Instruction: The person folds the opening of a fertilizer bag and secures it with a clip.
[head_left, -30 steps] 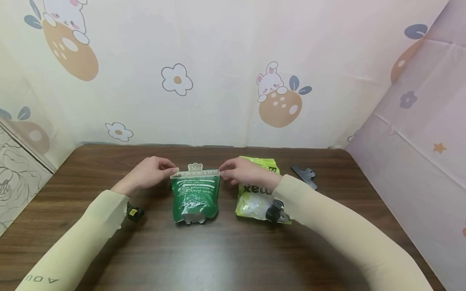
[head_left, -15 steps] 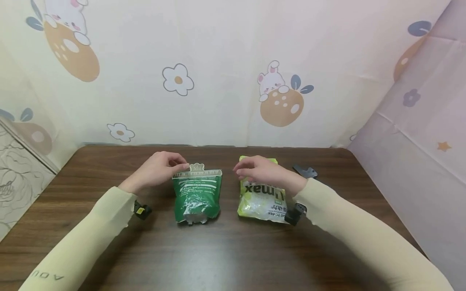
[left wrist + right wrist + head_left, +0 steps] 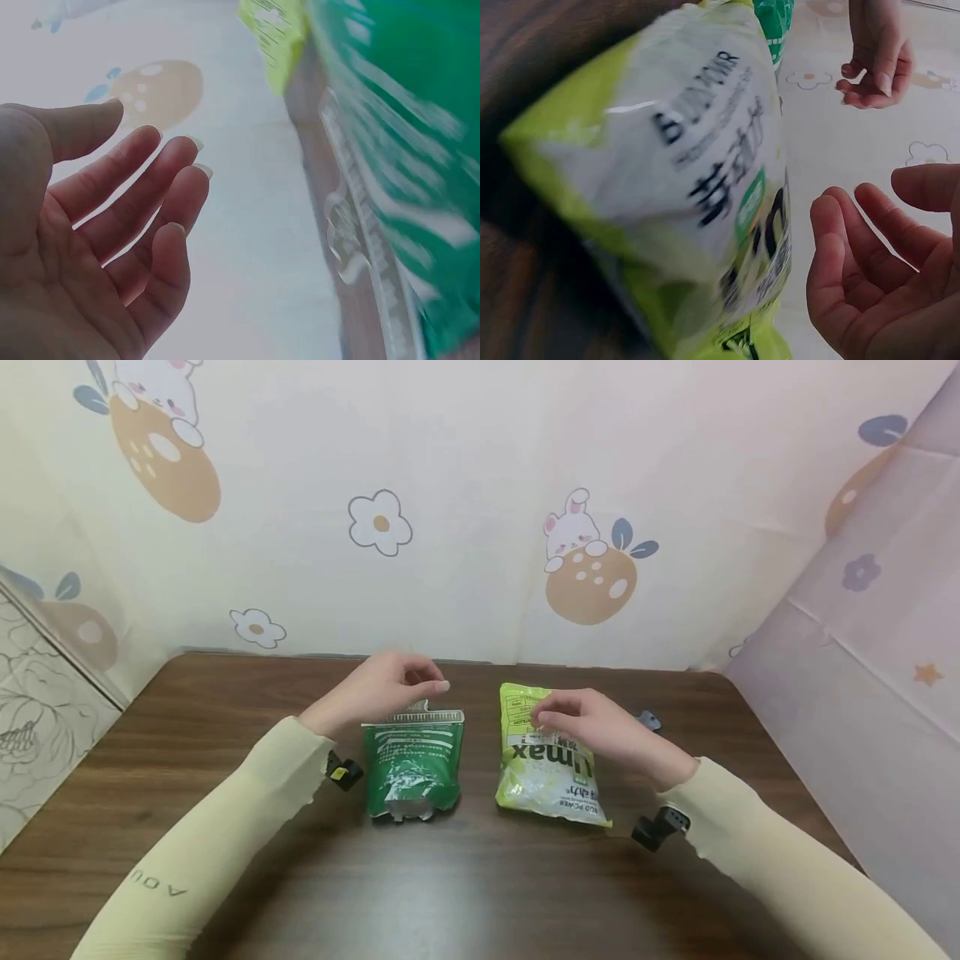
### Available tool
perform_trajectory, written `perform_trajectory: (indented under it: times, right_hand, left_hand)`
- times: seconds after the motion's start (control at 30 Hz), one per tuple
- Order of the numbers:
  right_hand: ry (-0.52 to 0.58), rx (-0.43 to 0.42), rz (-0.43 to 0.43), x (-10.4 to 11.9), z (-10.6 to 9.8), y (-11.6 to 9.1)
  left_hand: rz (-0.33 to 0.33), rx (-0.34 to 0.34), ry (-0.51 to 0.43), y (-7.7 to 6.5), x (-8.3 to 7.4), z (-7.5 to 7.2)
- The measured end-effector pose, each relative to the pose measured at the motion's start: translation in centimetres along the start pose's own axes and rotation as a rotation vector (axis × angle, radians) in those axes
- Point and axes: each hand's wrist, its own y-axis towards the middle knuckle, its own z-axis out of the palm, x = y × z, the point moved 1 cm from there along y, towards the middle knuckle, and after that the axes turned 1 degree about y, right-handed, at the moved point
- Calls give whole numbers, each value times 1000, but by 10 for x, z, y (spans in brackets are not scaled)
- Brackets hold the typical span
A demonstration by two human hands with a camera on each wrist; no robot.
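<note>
A green bag (image 3: 414,768) lies on the table, its top edge held by a wide pale sealing clip (image 3: 435,717). Above that clip hovers my left hand (image 3: 378,689), fingers loosely bent and holding nothing; the left wrist view shows its palm and fingers (image 3: 124,202) apart from the bag. To the right lies a lime-and-white bag (image 3: 551,777) with dark lettering. Over its upper right part is my right hand (image 3: 596,722), relaxed, with nothing in it. In the right wrist view its fingers (image 3: 832,247) stay clear of the lime-and-white bag (image 3: 697,150).
A grey metal clip (image 3: 648,720) lies behind my right hand, mostly hidden by it. The dark wooden table (image 3: 450,885) ends at a patterned wall covering (image 3: 465,568) behind, with another wall (image 3: 885,693) at the right.
My left hand has left the pale clip's left end and risen to the right over it. My right hand has let go of the clip's right end and moved right, over the lime-and-white bag.
</note>
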Motion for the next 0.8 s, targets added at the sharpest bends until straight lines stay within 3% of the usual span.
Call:
perform_trajectory:
  times: [0.23,0.4,0.8]
  right_hand:
    - [75,-40,-5,-21,-1,-17]
    - [121,-54,37,-34,-4,-31]
    - [69,-104,92,-49,-6,-42]
  left_hand:
    - [48,31,-15,23,-21,10]
    - [77,47,0,41,-32,21]
    - [9,88,-21,75,-33,41]
